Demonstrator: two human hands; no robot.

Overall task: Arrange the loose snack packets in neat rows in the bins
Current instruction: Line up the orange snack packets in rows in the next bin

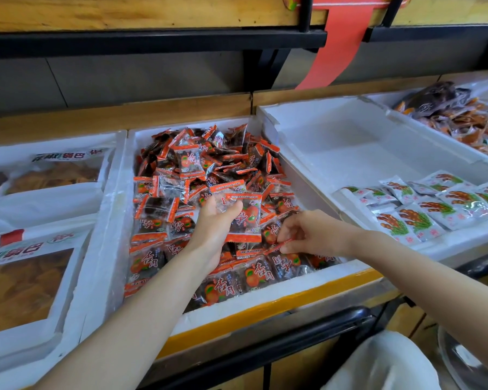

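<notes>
Left hand (217, 225) holds a packet (245, 218) above the heaped bin (265, 301); right hand (307, 232) pinches the edge of a second packet (283, 244) by the front row (254, 277). Best lay each flat, label up, edges squared.

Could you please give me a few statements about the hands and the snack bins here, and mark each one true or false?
1. The left hand holds an orange-edged packet over the middle bin. True.
2. The right hand rests open on the bin's rim. False: its fingers pinch the red edge of a packet lying in the bin.
3. The right-hand bin is packed full of white packets. False: they lie only at its near end; the rest is bare.
4. The near packets in the middle bin lie flat in rows, while the packets behind are heaped. True.
</notes>
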